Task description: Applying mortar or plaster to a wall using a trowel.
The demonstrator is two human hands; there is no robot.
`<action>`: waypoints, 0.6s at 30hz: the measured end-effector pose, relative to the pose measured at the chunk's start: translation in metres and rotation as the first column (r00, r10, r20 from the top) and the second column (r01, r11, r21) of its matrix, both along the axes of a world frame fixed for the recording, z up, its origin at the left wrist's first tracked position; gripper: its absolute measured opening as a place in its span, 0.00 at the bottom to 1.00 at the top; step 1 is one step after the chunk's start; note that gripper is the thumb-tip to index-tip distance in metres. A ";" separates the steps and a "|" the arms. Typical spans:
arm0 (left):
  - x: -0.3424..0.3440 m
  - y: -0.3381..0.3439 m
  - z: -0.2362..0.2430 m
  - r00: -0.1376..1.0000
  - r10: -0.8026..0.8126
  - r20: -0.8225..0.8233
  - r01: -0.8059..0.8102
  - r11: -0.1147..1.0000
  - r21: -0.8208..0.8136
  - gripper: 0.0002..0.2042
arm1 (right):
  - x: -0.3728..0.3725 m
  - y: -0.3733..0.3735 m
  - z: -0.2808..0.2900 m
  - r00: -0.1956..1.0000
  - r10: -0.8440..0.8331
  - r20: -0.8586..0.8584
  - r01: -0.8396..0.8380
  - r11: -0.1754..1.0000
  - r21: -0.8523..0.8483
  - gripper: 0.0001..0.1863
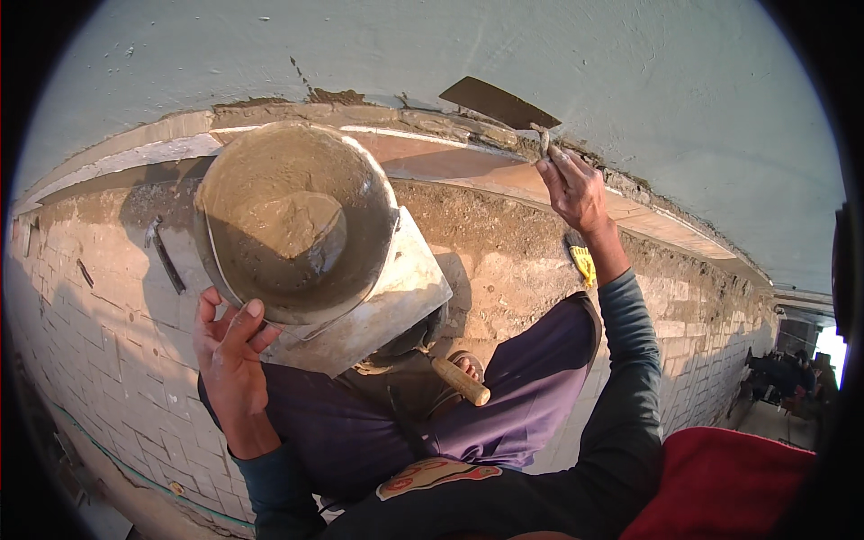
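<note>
In grip: bucket (367, 256) in L hand (236, 349), trowel (499, 103) in R hand (579, 192); grey wall (648, 81) ahead, paved flr (117, 360)

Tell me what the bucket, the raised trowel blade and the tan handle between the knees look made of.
Bucket: plastic or metal, dull; the mix coating its wall leaves that open.
Trowel blade: probably metal, thin, flat and crisp-edged, with a dull, dark face.
Tan handle: likely wood, judging by its rounded shape and warm colour, with a fairly smooth finish.

the right hand (578, 193) (at the grip) partly hides the trowel (498, 103).
</note>
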State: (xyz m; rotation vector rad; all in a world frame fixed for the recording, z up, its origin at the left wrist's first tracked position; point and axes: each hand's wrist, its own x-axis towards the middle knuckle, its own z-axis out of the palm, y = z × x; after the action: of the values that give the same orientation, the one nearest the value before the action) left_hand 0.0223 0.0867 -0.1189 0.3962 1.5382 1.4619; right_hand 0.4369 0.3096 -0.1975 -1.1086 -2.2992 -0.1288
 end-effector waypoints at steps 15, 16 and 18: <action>-0.006 -0.001 -0.003 1.000 -0.009 0.010 0.009 1.000 0.001 0.18 | -0.015 -0.022 0.010 0.999 -0.035 -0.037 0.031 0.994 -0.107 0.15; -0.006 -0.001 -0.004 1.000 -0.016 0.011 0.016 1.000 -0.001 0.18 | -0.015 -0.025 0.010 0.999 -0.024 -0.042 0.020 0.994 -0.108 0.15; -0.008 -0.002 -0.006 1.000 -0.001 0.023 0.001 1.000 0.011 0.18 | -0.012 -0.024 0.009 1.000 -0.011 -0.023 0.008 0.988 -0.155 0.15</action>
State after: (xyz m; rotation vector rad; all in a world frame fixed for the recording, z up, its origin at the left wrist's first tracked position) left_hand 0.0140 0.0848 -0.1245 0.3856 1.5121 1.4705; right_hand 0.4251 0.2858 -0.1887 -1.1916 -2.3148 0.0602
